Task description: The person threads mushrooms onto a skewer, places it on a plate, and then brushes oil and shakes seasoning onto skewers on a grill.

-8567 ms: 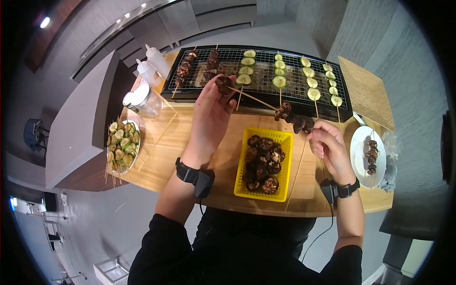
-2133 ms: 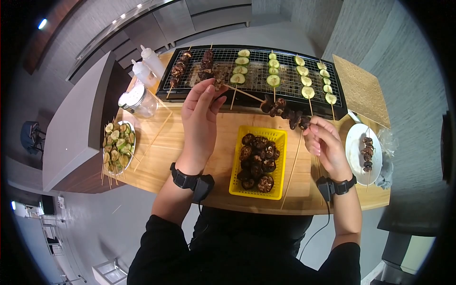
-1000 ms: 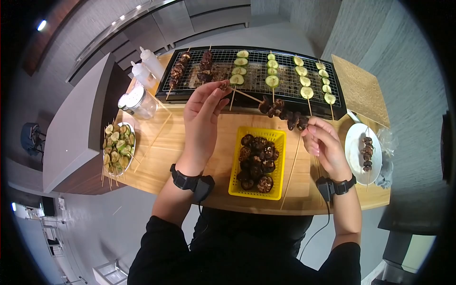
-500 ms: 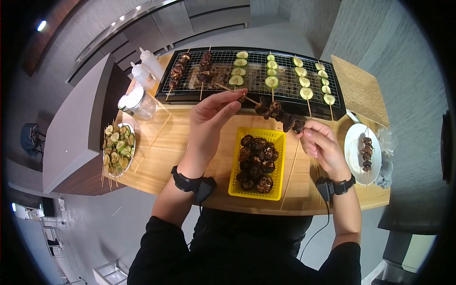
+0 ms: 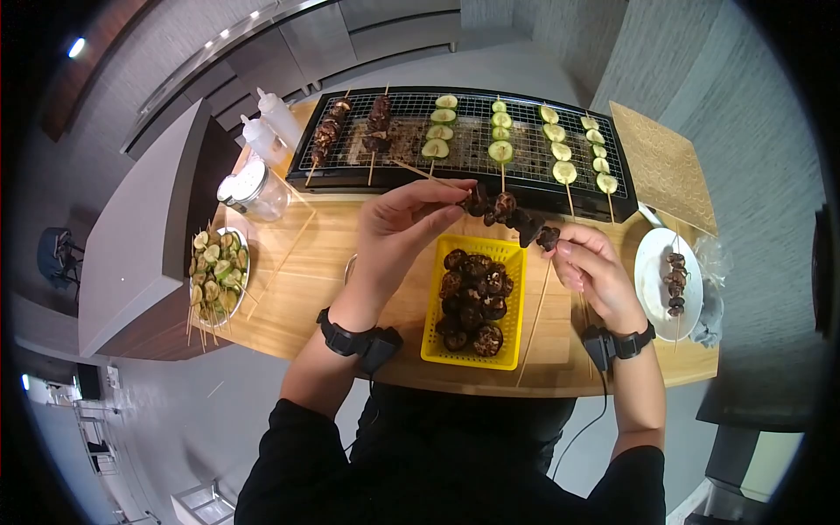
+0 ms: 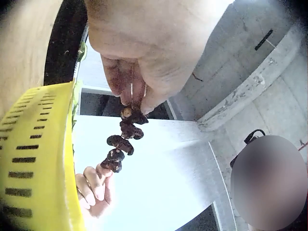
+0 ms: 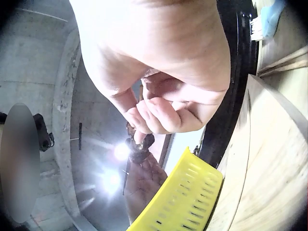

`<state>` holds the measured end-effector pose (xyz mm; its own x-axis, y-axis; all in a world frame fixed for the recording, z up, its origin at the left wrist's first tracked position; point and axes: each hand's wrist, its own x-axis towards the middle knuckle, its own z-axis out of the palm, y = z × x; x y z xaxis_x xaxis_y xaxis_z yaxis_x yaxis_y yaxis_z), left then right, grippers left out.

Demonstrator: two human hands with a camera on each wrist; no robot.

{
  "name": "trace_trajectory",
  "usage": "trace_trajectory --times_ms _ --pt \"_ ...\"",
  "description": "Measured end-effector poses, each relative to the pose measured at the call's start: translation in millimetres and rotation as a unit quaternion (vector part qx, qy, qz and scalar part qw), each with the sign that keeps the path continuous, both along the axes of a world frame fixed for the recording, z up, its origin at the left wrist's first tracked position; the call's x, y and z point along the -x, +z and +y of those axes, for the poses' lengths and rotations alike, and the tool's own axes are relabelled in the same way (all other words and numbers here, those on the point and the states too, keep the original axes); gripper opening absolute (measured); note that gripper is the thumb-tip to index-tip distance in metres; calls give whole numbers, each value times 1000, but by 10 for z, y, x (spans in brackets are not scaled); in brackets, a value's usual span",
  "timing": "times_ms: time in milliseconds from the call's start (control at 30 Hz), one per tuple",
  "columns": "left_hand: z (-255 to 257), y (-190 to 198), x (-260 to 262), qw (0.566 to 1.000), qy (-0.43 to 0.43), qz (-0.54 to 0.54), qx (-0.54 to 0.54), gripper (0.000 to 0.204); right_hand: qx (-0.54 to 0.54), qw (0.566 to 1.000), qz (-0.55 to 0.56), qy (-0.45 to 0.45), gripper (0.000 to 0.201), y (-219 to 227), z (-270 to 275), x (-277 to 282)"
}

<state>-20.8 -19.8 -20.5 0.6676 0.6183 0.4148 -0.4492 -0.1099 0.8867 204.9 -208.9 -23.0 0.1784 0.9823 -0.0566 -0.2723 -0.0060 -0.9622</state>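
Note:
Both hands hold one wooden skewer of dark mushroom pieces point(image 5: 505, 207) in the air between the grill and the yellow basket point(image 5: 429, 337). The left hand point(image 5: 398, 232) pinches the piece nearest the skewer's bare end, which sticks out to the left over the grill edge. At the other end, the right hand point(image 5: 599, 267) grips the skewer beside the last piece. In the left wrist view several dark pieces point(image 6: 120, 143) line up below the left hand point(image 6: 144, 53). The right hand's curled fingers point(image 7: 159, 115) hide the skewer's end in the right wrist view.
The grill point(image 5: 472, 179) carries mushroom skewers and cucumber skewers. Squeeze bottles point(image 5: 262, 136) and jars point(image 5: 262, 191) stand left, near a plate of cucumber skewers point(image 5: 219, 267). At right, a white plate point(image 5: 652, 293) holds one mushroom skewer. Bare sticks point(image 5: 534, 328) lie on the table.
The left hand has slid a mushroom piece right along the skewer to the other pieces, leaving the bare end sticking out left. The right hand has barely moved.

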Motion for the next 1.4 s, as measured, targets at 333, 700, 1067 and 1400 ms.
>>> trace_trajectory --times_ms 333,700,1067,1400 --pt "-63 96 -2 999 26 36 -13 20 -36 995 84 -31 18 -12 5 -48" --pt "-209 138 28 858 9 226 -461 18 -32 994 97 -42 19 -32 8 -74" --pt "-275 157 67 786 23 333 -520 24 -38 994 97 -31 19 -38 2 -82" --pt "-266 191 52 788 -7 335 -517 20 -41 995 90 -27 20 -29 5 -78"
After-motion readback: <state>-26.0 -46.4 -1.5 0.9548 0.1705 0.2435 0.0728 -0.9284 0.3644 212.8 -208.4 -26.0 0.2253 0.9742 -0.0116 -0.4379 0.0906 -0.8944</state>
